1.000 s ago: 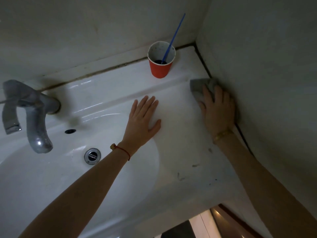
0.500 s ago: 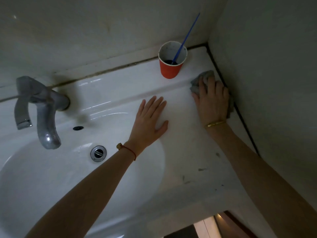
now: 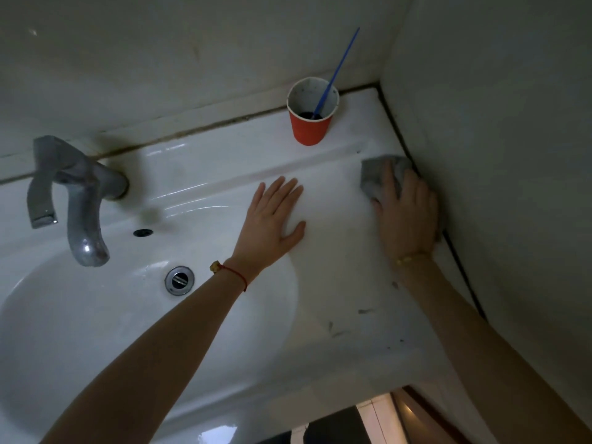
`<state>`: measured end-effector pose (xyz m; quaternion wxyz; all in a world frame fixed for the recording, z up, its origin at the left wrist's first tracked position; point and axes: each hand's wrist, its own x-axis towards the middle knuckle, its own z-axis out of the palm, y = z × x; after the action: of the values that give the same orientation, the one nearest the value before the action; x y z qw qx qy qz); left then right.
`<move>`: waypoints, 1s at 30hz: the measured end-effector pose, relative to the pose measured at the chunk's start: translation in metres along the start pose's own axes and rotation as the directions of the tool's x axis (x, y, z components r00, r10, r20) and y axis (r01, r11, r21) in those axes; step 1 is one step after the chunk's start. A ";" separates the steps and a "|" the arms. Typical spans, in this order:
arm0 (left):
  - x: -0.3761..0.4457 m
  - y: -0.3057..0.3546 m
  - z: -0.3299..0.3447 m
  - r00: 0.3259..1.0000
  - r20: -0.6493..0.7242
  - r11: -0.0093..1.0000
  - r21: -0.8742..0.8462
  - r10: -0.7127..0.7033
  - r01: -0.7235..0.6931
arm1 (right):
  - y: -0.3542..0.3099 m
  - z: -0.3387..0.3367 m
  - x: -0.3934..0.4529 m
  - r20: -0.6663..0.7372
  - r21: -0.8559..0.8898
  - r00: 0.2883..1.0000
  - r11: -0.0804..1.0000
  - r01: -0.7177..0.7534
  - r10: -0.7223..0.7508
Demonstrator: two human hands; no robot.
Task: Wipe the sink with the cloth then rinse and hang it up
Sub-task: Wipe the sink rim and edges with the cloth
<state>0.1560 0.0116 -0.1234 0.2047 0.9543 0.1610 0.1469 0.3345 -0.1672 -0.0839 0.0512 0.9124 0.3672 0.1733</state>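
Observation:
A white ceramic sink point(image 3: 339, 283) fills the view, its basin at the lower left with a metal drain point(image 3: 179, 280). My right hand point(image 3: 405, 213) presses a grey cloth point(image 3: 373, 177) flat on the sink's right ledge, close against the side wall. Part of the cloth is hidden under my palm. My left hand point(image 3: 272, 225) lies flat, fingers spread, on the ledge beside the basin rim and holds nothing.
A metal tap point(image 3: 77, 200) stands at the back left over the basin. A red paper cup point(image 3: 310, 123) with a blue stick point(image 3: 336, 72) in it sits on the back ledge near the corner. Dark marks point(image 3: 336, 328) dot the ledge's front right part.
My right hand with the cloth slid up toward the back corner, then back down along the side wall. My left hand stayed in place on the ledge.

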 end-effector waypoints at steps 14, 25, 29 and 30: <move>-0.002 -0.001 0.002 1.000 0.002 1.000 0.012 0.002 -0.002 | 0.035 -0.056 -0.124 0.110 0.030 0.967 0.972 -0.235 0.230; -0.004 -0.001 -0.001 0.998 0.061 1.000 0.026 0.006 -0.007 | 0.037 -0.074 -0.178 0.141 0.014 0.912 0.920 -0.391 0.386; -0.005 -0.001 0.000 0.998 0.064 0.999 0.032 0.011 -0.013 | 0.026 -0.067 -0.162 0.130 0.063 0.875 0.877 -0.476 0.465; -0.006 -0.002 -0.001 0.998 0.066 0.999 0.032 0.010 -0.013 | 0.022 -0.062 -0.149 0.118 0.053 0.888 0.890 -0.452 0.444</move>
<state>0.1504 0.0111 -0.1247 0.1935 0.9627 0.1510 0.1138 0.2273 -0.2879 -0.0629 -0.0075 0.9815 0.1503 0.1185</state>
